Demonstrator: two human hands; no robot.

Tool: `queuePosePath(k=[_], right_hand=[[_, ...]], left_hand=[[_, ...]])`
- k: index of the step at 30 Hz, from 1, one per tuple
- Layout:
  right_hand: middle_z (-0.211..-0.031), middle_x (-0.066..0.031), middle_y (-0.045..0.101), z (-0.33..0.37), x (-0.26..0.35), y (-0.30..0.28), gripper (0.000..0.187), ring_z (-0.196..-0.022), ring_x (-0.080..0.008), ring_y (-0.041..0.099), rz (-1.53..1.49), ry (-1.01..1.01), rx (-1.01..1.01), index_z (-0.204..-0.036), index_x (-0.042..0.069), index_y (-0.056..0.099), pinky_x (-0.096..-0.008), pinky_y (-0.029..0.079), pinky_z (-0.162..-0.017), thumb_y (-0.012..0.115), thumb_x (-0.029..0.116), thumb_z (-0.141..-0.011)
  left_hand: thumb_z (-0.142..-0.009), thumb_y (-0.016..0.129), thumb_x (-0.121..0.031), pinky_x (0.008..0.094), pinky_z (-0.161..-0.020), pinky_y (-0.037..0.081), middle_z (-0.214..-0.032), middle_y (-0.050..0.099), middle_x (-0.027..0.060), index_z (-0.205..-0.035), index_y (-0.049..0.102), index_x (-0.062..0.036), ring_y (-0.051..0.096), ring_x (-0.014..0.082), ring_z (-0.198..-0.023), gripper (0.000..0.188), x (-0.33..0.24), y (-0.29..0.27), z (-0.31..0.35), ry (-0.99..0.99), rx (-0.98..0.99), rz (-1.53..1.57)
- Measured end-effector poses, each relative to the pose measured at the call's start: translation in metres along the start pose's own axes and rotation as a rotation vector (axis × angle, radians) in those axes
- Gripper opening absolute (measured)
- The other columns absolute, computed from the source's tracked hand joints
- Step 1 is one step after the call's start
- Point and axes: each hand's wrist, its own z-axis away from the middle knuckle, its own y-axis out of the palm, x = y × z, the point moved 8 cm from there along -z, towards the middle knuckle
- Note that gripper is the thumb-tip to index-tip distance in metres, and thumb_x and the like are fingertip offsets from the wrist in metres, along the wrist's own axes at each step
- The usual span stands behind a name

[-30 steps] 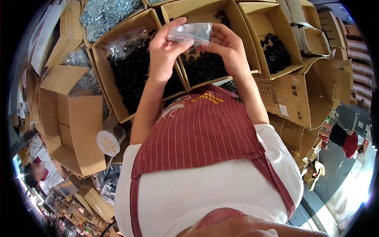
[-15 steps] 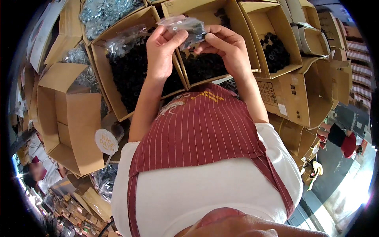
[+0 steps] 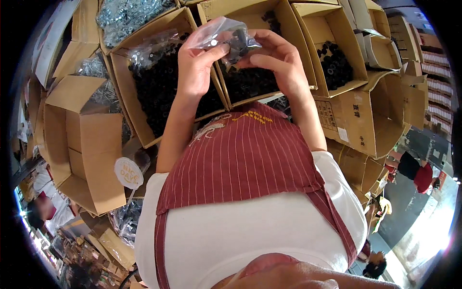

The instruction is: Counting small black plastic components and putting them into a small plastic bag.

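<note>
Both of my hands are raised over the open cardboard boxes, around a small clear plastic bag (image 3: pixel 216 31) with dark pieces inside. My left hand (image 3: pixel 196 67) pinches the bag's left side between thumb and fingers. At the other side, my right hand (image 3: pixel 285 60) curls around the bag, thumb in front and fingertips partly hidden behind it. Below the bag, a middle cardboard box (image 3: pixel 298 58) holds small black parts (image 3: pixel 252 82). The box to its left (image 3: pixel 127 98) contains more black ring-like parts (image 3: pixel 154 96) and some filled clear bags (image 3: pixel 149 50).
On the right stands a cardboard box (image 3: pixel 356 58) with black parts. Silvery pieces (image 3: pixel 127 17) fill a box at the far left. An open-flapped carton (image 3: pixel 101 159) and a lidded cup with a straw (image 3: pixel 129 173) are at my left. Another person (image 3: pixel 423 177) is at right.
The bag has risen and spread open wider, with the dark pieces now sitting in its right part. My right thumb has moved down, away from the bag's edge where it pinched a dark piece.
</note>
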Motion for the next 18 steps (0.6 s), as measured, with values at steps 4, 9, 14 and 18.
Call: queuePosePath(k=[4,9,14,18], right_hand=[[-0.106,-0.0092,0.066,-0.0013,-0.0022,0.0045,0.030,-0.089,-0.0206,0.070,0.025,0.023,0.016,-0.119,-0.001,0.058,-0.0306,0.056,-0.081,0.065,0.005,-0.090],[-0.101,-0.0099,0.067,-0.0005,-0.0044,0.0029,0.024,-0.086,-0.0208,0.071,-0.047,0.048,-0.031,-0.114,-0.001,0.060,-0.0296,0.057,-0.079,0.063,0.008,-0.092],[-0.096,-0.0104,0.068,0.0012,-0.0023,0.0004,0.019,-0.081,-0.0221,0.072,-0.074,0.046,-0.044,-0.108,-0.002,0.061,-0.0300,0.059,-0.077,0.063,0.008,-0.092],[-0.095,-0.0107,0.069,0.0010,-0.0028,-0.0007,0.018,-0.081,-0.0221,0.072,-0.073,0.036,-0.037,-0.107,-0.002,0.062,-0.0308,0.060,-0.077,0.063,0.008,-0.092]], left_hand=[[-0.082,0.066,0.008,0.0315,-0.093,0.049,-0.116,0.066,0.0111,-0.130,0.057,0.0015,0.063,0.0183,-0.106,0.050,0.0052,-0.0036,0.0004,-0.033,-0.013,-0.033],[-0.084,0.066,0.005,0.0315,-0.091,0.051,-0.114,0.066,0.0108,-0.130,0.057,0.0006,0.063,0.0179,-0.105,0.047,0.0071,-0.0043,-0.0006,-0.057,-0.006,-0.033],[-0.089,0.063,0.003,0.0303,-0.086,0.054,-0.112,0.067,0.0121,-0.129,0.057,0.0005,0.065,0.0171,-0.099,0.040,0.0022,-0.0038,0.0003,-0.042,-0.025,0.007],[-0.090,0.062,0.003,0.0304,-0.083,0.055,-0.110,0.068,0.0125,-0.129,0.056,0.0005,0.067,0.0173,-0.097,0.039,0.0026,-0.0056,-0.0008,-0.001,-0.004,0.020]])
